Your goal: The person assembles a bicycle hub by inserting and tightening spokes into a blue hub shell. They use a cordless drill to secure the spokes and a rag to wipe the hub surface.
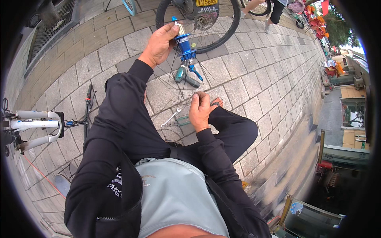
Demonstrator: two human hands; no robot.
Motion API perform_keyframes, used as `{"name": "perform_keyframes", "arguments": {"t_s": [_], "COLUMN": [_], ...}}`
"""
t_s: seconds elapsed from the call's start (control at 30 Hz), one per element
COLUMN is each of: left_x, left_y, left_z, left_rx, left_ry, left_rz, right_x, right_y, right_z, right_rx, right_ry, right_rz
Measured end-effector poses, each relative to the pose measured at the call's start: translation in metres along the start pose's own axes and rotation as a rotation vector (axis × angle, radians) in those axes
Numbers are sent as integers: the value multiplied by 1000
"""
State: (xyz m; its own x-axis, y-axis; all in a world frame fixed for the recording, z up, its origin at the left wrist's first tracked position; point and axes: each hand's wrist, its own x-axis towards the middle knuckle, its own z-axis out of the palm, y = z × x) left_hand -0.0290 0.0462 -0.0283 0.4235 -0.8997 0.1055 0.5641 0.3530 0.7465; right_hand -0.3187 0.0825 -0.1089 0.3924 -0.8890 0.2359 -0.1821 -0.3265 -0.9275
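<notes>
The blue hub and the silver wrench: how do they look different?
The blue hub is held up in the left hand, but the silver wrench lies down on the paving. The hub is mostly blue, while the wrench is silver. The hub is chunky and round; the wrench is long and slim. Both have some silver: the hub has a silvery part too.

Beneath your fingers (195, 101), pale stone paving (270, 99) is spreading out in joined slabs. Broad steps (279, 170) are running to the right of your fingers, and glass-fronted shopfronts (352, 116) are standing beyond them. Dark metal grating (49, 35) is lying well to their left; green foliage (339, 29) is hanging far right, while soft daylight is covering everything.
</notes>
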Motion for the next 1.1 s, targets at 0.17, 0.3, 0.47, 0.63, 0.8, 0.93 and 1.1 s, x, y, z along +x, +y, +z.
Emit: {"name": "perform_keyframes", "arguments": {"t_s": [0.17,0.3,0.47,0.63,0.8,0.93,1.1], "left_x": [-9,-20,-17,-30,-38,-50,-60], "left_y": [1,16,11,-12,-17,-23,-20], "left_z": [8,-6,27,14,9,7,50], "left_rx": [-29,121,240,149,220,454,749], "left_ry": [69,91,3,107,191,100,36], "left_rz": [39,84,80,39,95,14,-33], "right_x": [-1,2,2,15,21,25,36], "right_y": [-7,-37,-29,4,-7,-60,-41], "right_z": [-4,-11,-10,15,-2,15,15], "right_rx": [33,147,199,227,79,0,29], "right_ry": [39,-72,-41,-29,-144,-39,40], "right_rz": [21,192,146,80,25,-43,-18]}}
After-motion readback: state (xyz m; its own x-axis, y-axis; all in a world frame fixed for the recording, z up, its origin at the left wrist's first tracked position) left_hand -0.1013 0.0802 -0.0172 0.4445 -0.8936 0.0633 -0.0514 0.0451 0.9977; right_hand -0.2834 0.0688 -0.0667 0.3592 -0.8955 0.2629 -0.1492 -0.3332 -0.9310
